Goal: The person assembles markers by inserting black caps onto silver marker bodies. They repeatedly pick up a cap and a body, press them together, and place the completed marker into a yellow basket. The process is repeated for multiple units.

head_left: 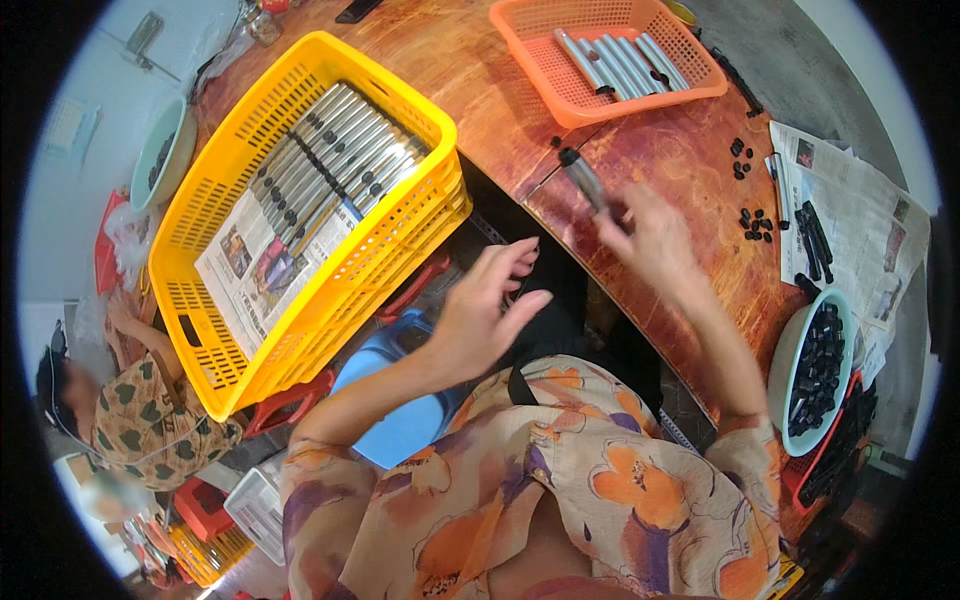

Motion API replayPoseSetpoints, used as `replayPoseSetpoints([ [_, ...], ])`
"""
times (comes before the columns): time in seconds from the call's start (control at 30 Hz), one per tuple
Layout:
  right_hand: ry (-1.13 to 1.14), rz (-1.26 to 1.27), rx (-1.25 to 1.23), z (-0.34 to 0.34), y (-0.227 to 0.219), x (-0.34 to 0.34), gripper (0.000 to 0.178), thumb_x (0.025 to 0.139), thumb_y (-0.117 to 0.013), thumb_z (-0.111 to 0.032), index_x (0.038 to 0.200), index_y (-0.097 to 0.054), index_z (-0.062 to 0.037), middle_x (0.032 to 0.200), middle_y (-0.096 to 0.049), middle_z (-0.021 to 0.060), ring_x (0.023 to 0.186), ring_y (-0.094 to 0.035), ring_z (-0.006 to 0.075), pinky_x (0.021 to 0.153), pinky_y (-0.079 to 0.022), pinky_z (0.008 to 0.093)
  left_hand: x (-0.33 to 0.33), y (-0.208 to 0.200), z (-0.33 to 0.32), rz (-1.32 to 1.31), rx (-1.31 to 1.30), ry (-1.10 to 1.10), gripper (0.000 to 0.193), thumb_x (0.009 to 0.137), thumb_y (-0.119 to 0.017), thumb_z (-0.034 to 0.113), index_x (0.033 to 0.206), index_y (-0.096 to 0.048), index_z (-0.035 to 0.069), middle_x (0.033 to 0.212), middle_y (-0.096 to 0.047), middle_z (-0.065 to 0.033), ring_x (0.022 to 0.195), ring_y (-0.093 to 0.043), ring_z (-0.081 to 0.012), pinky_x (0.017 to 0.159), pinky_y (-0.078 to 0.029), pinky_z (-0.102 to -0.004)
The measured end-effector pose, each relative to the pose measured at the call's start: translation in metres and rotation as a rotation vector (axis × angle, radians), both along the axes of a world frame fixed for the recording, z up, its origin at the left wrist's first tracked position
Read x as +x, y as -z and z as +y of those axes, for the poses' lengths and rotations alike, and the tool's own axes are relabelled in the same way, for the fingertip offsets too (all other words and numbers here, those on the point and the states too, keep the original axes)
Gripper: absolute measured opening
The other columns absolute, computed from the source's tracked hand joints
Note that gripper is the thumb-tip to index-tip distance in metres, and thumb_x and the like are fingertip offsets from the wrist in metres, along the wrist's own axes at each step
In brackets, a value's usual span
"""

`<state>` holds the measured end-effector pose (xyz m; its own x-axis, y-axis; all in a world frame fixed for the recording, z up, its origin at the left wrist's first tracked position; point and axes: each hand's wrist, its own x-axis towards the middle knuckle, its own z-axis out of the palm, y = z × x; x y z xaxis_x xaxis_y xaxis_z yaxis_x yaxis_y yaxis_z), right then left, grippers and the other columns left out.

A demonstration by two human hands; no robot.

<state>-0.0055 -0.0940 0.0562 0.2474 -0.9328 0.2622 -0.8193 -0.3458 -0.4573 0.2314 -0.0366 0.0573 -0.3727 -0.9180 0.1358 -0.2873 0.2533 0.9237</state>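
I'm stretching my R arm fwd, R hand gripping 1 silver metal tube w/ black end, tilted above reddish-brown table. L hand is hovering, half-curled & empty, nr yellow perforated plastic crate. Approx. 6 silver tubes are lying in 1 orange plastic basket; 2 clusters of small black caps are sitting R.

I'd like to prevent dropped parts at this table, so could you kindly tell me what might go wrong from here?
The metal tube in the right hand is near the edge of the table, so it might drop off if the grip slips. The small black parts lie loose on the tabletop, so a careless sweep could scatter them.
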Motion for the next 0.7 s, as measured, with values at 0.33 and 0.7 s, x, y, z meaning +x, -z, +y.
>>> replayPoseSetpoints([
  [0.33, -0.313, -0.582, 0.149, 0.051, -0.034, 0.087, 0.044, 0.079, -0.066, -0.006, 0.120, -0.053, -0.0011, 0.112, -0.055, 0.0155, 0.094, -0.059, 0.0264, 0.075, -0.050, 0.0329, 0.019, -0.013, -0.018, 0.635, 0.333, -0.498, 0.030, 0.096, -0.045, 0.030, 0.116, -0.044, 0.008, 0.078, -0.050, 0.0017, 0.062, -0.047, -0.0055, 0.052, -0.038, -0.0186],
  [0.7, 0.131, -0.090, -0.153, 0.070, 0.040, -0.011, 0.019, 0.081, -0.063, -0.004, 0.100, -0.061, 0.0004, 0.096, -0.059, 0.0162, 0.087, -0.057, 0.0314, 0.076, -0.046, 0.0368, 0.288, 0.049, -0.091, -0.670, 0.052, -0.580, 0.031, 0.077, -0.069, 0.026, 0.096, -0.064, 0.001, 0.084, -0.059, -0.0122, 0.079, -0.058, -0.0246, 0.071, -0.045, -0.0336],
])
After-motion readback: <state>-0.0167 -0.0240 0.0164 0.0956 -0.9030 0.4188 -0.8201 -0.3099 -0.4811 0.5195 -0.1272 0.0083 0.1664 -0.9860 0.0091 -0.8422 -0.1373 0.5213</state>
